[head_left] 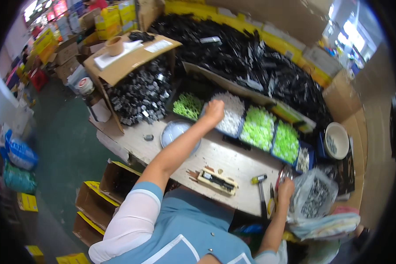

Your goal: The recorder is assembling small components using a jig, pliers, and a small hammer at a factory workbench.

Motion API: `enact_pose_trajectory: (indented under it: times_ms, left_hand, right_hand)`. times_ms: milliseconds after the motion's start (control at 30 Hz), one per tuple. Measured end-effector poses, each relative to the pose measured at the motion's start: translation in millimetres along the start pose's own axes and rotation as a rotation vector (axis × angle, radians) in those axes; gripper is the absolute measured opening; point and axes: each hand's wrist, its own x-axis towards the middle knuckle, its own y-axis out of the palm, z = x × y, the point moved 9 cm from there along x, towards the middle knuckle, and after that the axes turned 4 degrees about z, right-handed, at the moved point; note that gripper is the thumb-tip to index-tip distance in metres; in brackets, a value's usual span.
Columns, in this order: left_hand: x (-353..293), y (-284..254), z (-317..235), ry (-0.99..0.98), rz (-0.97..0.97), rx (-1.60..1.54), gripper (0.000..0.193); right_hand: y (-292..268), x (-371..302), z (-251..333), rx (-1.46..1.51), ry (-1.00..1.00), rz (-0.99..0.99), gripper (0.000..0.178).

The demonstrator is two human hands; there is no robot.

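Observation:
My left hand (214,111) is stretched out over a blue bin of small white parts (231,113), its fingers curled together; whatever they hold is hidden. My right hand (286,188) is closed at the table's right side, beside a small shiny metal and red item (286,172). Its fingertips are too small to make out what is in them. Between my arms a cream-coloured fixture (218,181) lies on the table, with a long black part (219,181) set in it. A hammer (261,193) with a yellow-ended head and yellow-handled pliers (272,203) lie left of my right hand.
Bins of green parts (287,143) line the table's back. Black pieces (141,94) heap under a cardboard flap (132,59); more black parts (215,53) pile behind. A grey bowl (174,132) sits under my left forearm. A plastic bag of metal parts (317,198) stands far right.

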Motion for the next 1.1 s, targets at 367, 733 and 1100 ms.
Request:
enact_pose_trajectory:
  times_ms: [367,733,1100]
  left_hand:
    - [3.6,-14.6,21.2,-0.016,0.04,-0.373,0.019]
    - [-109.3,3.3,-33.7,-0.002,0.352,-1.588,0.007]
    - [-221.3,20.8,-30.8,-0.209,0.612,-1.715,0.022]
  right_hand:
    - [-2.1,0.2,2.3,0.12,0.017,-0.068,0.006]
    - [-15.4,-16.0,-22.5,0.303,0.032,-0.188,0.012]
    - [-63.6,-55.5,220.9,1.514,-0.191,0.456,0.007]
